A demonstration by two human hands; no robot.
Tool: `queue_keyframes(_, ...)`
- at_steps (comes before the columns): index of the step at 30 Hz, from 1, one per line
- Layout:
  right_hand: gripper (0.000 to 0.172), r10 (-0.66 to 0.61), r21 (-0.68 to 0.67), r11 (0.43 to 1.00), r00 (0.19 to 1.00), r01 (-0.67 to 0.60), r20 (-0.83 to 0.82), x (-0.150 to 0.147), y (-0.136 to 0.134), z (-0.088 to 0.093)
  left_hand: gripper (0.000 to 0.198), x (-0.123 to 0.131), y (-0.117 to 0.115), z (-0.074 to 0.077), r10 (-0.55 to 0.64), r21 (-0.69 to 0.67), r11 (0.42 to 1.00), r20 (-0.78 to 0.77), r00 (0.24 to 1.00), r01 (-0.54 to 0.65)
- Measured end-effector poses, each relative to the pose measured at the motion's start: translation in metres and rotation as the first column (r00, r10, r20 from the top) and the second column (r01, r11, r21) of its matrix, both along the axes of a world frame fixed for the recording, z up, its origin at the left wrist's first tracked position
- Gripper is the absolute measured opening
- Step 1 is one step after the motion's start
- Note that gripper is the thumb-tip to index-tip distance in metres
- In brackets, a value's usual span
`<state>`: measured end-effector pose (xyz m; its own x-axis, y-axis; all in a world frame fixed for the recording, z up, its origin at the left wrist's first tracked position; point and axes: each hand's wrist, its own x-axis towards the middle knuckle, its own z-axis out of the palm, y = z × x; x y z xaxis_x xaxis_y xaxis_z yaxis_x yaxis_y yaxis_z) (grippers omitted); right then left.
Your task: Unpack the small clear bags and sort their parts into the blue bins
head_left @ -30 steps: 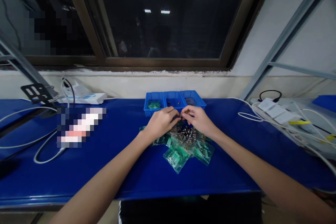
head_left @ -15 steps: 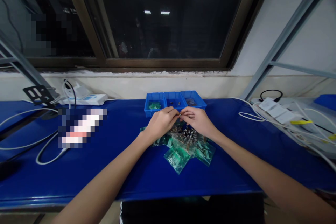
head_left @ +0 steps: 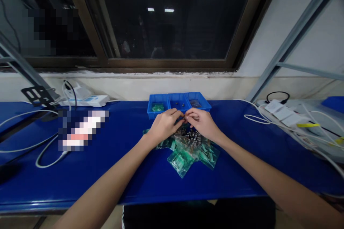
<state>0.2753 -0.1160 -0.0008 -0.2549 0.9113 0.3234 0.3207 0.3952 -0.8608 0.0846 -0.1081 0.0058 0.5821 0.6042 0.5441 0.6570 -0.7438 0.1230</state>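
Observation:
My left hand (head_left: 166, 125) and my right hand (head_left: 200, 121) meet fingertip to fingertip above a pile of small parts. Both are closed in a pinch around something tiny between them, mostly hidden by the fingers. Below them lie small metal and black parts (head_left: 194, 137), loose on several clear bags with green contents (head_left: 180, 161). Just beyond the fingers stand three joined blue bins (head_left: 154, 115). Green pieces (head_left: 157, 107) fill part of the left bin, a few small parts (head_left: 183, 105) lie in the middle one, and thin pieces (head_left: 195, 103) in the right one.
The blue table (head_left: 107, 179) runs below a dark window (head_left: 172, 35). At left are a phone stand (head_left: 37, 96), a white power strip (head_left: 94, 100) and a blurred-out object (head_left: 83, 130). White adapters (head_left: 285, 112) and looping cables crowd the right side.
The fingertips have shifted slightly, and the tiny piece between them shows less than before. Both hands stay in the same place over the pile. The camera view has tilted a little.

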Motion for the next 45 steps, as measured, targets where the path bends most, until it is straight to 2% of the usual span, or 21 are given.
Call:
queue_keyframes(7,0.012,-0.011,-0.036,0.999,1.0,0.01,-0.021,-0.0008,0.0005,0.0033,0.018,-0.0003,0.0007,0.0007,0.001,0.014,1.0,0.037,0.999,-0.002)
queue_keyframes(14,0.015,-0.046,0.063,0.997,0.999,0.045,0.012,0.0035,0.0011,0.0067,0.018,-0.002,0.003,-0.0003,0.006,0.005,1.0,0.041,0.999,-0.006)
queue_keyframes(23,0.013,-0.071,0.113,0.992,0.995,0.062,0.073,0.0087,0.0031,0.0067,0.018,0.0019,0.0055,-0.0023,-0.007,0.018,1.0,0.002,1.0,0.007)
queue_keyframes(45,0.009,-0.058,0.078,0.996,0.995,0.051,0.083,0.0059,0.0015,0.0039,0.019,0.0008,-0.0035,-0.0004,-0.016,0.074,0.997,-0.092,0.996,0.023)
